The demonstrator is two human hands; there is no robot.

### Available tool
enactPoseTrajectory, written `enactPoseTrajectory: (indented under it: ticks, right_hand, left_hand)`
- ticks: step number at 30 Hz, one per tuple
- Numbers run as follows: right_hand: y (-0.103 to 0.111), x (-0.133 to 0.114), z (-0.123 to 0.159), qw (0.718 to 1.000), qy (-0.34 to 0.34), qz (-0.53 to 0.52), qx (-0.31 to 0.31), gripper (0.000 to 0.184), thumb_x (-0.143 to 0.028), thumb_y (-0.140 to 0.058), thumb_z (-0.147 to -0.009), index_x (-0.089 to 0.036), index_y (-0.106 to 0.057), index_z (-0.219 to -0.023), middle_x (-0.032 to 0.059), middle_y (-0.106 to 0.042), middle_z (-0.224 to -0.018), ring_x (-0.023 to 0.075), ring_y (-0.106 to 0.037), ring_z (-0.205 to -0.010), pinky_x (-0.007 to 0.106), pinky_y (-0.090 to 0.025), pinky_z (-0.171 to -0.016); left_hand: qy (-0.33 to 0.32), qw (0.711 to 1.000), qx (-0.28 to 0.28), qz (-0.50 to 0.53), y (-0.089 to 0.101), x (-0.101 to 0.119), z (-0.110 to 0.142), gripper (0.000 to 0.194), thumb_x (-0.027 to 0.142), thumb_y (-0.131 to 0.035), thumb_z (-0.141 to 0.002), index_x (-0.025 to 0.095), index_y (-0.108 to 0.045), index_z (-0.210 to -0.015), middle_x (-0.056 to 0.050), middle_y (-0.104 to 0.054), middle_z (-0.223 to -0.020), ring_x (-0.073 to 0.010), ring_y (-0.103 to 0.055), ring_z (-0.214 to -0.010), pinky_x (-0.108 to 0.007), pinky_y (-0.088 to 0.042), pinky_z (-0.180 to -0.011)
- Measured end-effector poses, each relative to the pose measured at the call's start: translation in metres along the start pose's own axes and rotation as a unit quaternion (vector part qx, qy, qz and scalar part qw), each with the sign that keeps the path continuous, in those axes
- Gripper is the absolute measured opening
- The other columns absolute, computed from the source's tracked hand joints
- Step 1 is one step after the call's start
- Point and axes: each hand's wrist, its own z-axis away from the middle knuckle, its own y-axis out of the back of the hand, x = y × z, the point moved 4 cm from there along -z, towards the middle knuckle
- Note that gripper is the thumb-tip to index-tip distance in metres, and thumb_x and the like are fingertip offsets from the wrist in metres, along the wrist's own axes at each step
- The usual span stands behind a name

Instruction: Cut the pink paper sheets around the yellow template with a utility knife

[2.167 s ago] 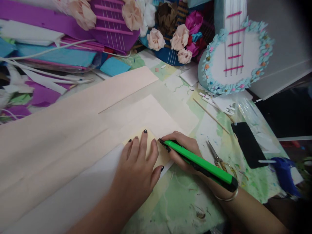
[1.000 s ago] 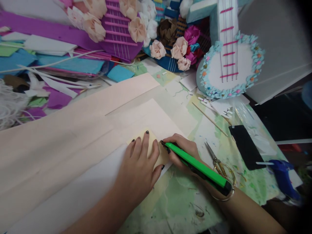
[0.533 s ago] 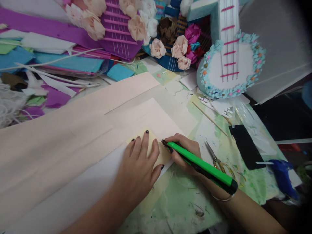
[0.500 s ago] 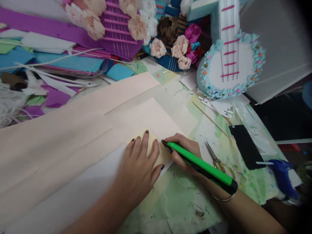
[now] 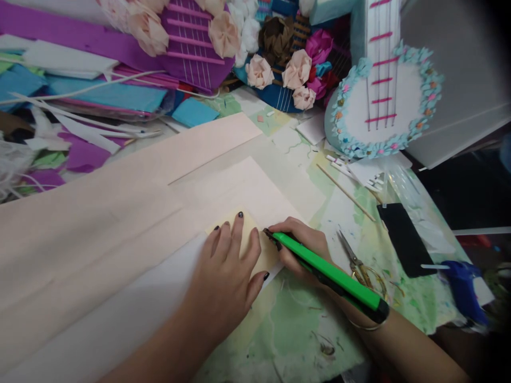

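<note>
My right hand [image 5: 305, 247] grips a green utility knife [image 5: 333, 274], its tip at the right edge of a small yellow card [image 5: 267, 252]. Flat across that card lies my left hand [image 5: 229, 266] with fingers spread, pressing it down. Beneath the card is a large pale pink sheet [image 5: 131, 175], which stretches off to the left. A white sheet [image 5: 136, 303] lies along its near side, partly hidden by my left forearm. Whether the blade is cutting into the sheet I cannot tell.
Scissors [image 5: 357, 260], a thin stick [image 5: 345, 191], a black phone-like slab [image 5: 407, 239] and a blue glue gun [image 5: 463, 290] lie to the right. A flower-trimmed paper guitar [image 5: 383, 106] stands behind. Coloured paper [image 5: 107, 93] is piled at back left, beside a purple guitar shape [image 5: 194, 42].
The view has shifted slightly, so the background sits a little differently. Both hands and the knife hold almost the same place on the yellow card.
</note>
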Motion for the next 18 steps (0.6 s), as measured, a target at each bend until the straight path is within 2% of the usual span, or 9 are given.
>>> enactPoseTrajectory:
  ticks: [7, 13, 18]
  right_hand:
    - [0.003, -0.007, -0.003, 1.000, 0.012, -0.003, -0.001, 0.029, -0.014, -0.050, -0.077, -0.020, -0.061, -0.103, 0.0029, -0.065, -0.082, 0.0158, -0.062, -0.072, 0.029, -0.051, -0.066]
    - [0.008, -0.010, -0.002, 1.000, -0.013, -0.013, 0.010, 0.026, -0.016, -0.052, -0.076, -0.019, -0.062, -0.100, 0.0051, -0.068, -0.084, 0.0167, -0.063, -0.073, 0.029, -0.051, -0.065]
    - [0.008, -0.008, 0.000, 1.000, -0.008, -0.001, 0.016, 0.028, -0.013, -0.050, -0.074, -0.020, -0.062, -0.098, 0.0027, -0.067, -0.080, 0.0152, -0.063, -0.069, 0.028, -0.051, -0.064]
  left_hand:
    - [-0.002, 1.000, -0.009, 0.001, 0.000, 0.000, 0.000, 0.050, 0.037, -0.048, -0.093, 0.006, -0.059, -0.130, -0.031, -0.044, -0.143, -0.0484, -0.051, -0.120, -0.060, -0.043, -0.096]
    - [-0.002, 1.000, -0.007, 0.005, 0.001, -0.001, -0.001, 0.047, 0.036, -0.052, -0.091, 0.008, -0.061, -0.128, -0.031, -0.046, -0.142, -0.0481, -0.053, -0.118, -0.060, -0.044, -0.095]
    - [-0.002, 1.000, -0.002, 0.010, 0.003, -0.001, -0.001, 0.046, 0.036, -0.055, -0.089, 0.011, -0.062, -0.127, -0.030, -0.046, -0.141, -0.0479, -0.053, -0.117, -0.059, -0.045, -0.093]
